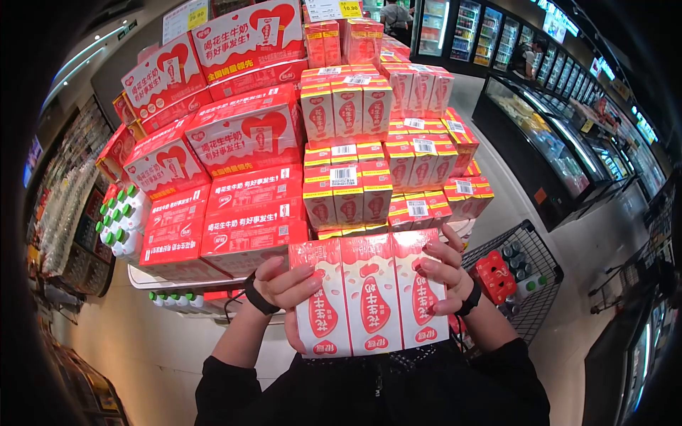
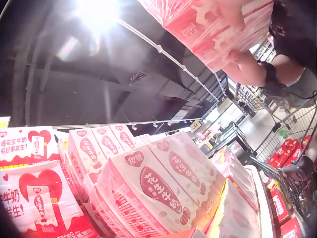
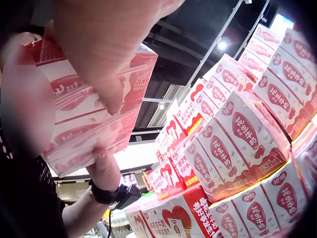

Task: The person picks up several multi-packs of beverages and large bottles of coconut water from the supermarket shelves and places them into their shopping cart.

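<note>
Both hands hold a shrink-wrapped pack of milk cartons (image 1: 371,302) in front of the body, white and red with a red peanut-shaped label on each front carton. My left hand (image 1: 284,285) grips its left side, fingers over the front face. On the opposite side, my right hand (image 1: 449,273) grips the right edge, fingertips on the front. The right wrist view shows the pack (image 3: 94,119) tilted, with the far hand (image 3: 103,166) at its lower edge. Just beyond the pack stand stacked packs of the same cartons (image 1: 347,192).
Red boxes (image 1: 252,220) are stacked at the left of the display, beside white bottles with green caps (image 1: 124,220). A shopping cart (image 1: 529,284) at right holds a red pack and bottles. Black display freezers (image 1: 540,149) stand farther right; people are in the background.
</note>
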### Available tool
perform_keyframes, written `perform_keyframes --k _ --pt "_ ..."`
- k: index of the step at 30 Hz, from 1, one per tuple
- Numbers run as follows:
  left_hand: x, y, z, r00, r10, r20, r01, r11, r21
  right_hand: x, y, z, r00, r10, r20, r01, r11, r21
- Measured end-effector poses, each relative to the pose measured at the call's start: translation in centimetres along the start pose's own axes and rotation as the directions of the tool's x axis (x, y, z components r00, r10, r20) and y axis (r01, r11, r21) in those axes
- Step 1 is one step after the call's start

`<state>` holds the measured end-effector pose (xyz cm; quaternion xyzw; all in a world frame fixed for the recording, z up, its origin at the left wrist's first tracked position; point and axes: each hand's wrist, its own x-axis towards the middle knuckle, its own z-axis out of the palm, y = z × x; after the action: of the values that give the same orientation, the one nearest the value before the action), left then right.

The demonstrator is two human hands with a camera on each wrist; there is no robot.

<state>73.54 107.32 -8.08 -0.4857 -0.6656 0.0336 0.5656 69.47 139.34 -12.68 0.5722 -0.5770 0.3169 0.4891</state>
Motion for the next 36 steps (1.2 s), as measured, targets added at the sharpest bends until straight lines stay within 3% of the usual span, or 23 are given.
perform_keyframes --k 1,5,8,11,14,15,17,19,20,21,24,27,29,31,34,36 --pt "-0.6 0.2 0.1 1.0 0.004 0.022 -0.006 0.998 0.061 -0.1 0.0 0.1 0.999 -0.038 -0.025 0.038 0.999 -0.024" --pt "0.2 -0.5 0.2 0.995 0.077 -0.07 -0.082 0.994 -0.076 0.3 0.0 -0.3 0.997 -0.078 0.005 0.078 0.997 -0.005" --pt "-0.7 -0.4 0.1 0.997 0.08 0.021 -0.08 0.997 -0.01 0.3 0.0 -0.3 0.997 -0.071 0.008 0.071 0.997 -0.005" --pt "-0.3 -0.6 -0.1 0.996 0.024 0.085 -0.02 0.999 -0.048 0.3 0.0 -0.2 1.0 -0.01 0.008 0.01 1.0 -0.023" --pt "0.4 -1.1 0.3 0.996 -0.057 0.069 0.069 0.981 -0.183 1.2 0.5 -0.7 0.992 0.104 0.064 -0.106 0.994 0.02" --pt "0.5 -1.2 1.2 0.998 -0.062 0.002 0.062 0.988 -0.142 2.1 0.7 -1.0 0.984 0.155 0.084 -0.161 0.984 0.075" --pt "1.8 -2.8 -0.3 0.934 -0.249 0.255 0.336 0.855 -0.394 4.4 1.6 -1.1 0.98 0.188 0.068 -0.196 0.97 0.142" --pt "3.4 -4.0 -1.0 0.865 -0.315 0.392 0.47 0.782 -0.409 5.8 3.0 -1.0 0.973 0.225 0.057 -0.232 0.952 0.199" --pt "4.2 -4.5 -0.8 0.862 -0.324 0.39 0.461 0.822 -0.335 6.0 4.0 -1.4 0.965 0.24 0.107 -0.258 0.944 0.207" --pt "4.7 -5.0 -0.6 0.86 -0.331 0.388 0.447 0.856 -0.26 6.8 4.2 -1.8 0.906 0.366 0.211 -0.405 0.894 0.19" --pt "4.7 -6.5 0.9 0.77 -0.405 0.493 0.613 0.685 -0.394 7.1 6.0 -1.4 0.751 0.554 0.359 -0.637 0.751 0.173" --pt "2.3 -7.6 2.4 0.417 -0.518 0.747 0.906 0.306 -0.294 6.6 8.2 0.1 0.599 0.655 0.46 -0.789 0.582 0.197" --pt "3.0 -8.9 4.0 0.29 -0.508 0.811 0.941 -0.005 -0.339 6.9 9.9 1.1 0.52 0.696 0.495 -0.852 0.462 0.246" --pt "3.6 -10.4 5.6 0.257 -0.5 0.827 0.915 -0.148 -0.375 7.0 11.9 2.2 0.474 0.727 0.497 -0.879 0.353 0.322" --pt "3.6 -12.7 7.7 0.329 -0.505 0.798 0.883 -0.136 -0.45 7.0 14.4 4.1 0.497 0.727 0.474 -0.846 0.285 0.45" --pt "2.2 -14.3 9.6 0.39 -0.504 0.771 0.851 -0.122 -0.51 6.6 16.5 5.2 0.512 0.73 0.452 -0.846 0.337 0.413"
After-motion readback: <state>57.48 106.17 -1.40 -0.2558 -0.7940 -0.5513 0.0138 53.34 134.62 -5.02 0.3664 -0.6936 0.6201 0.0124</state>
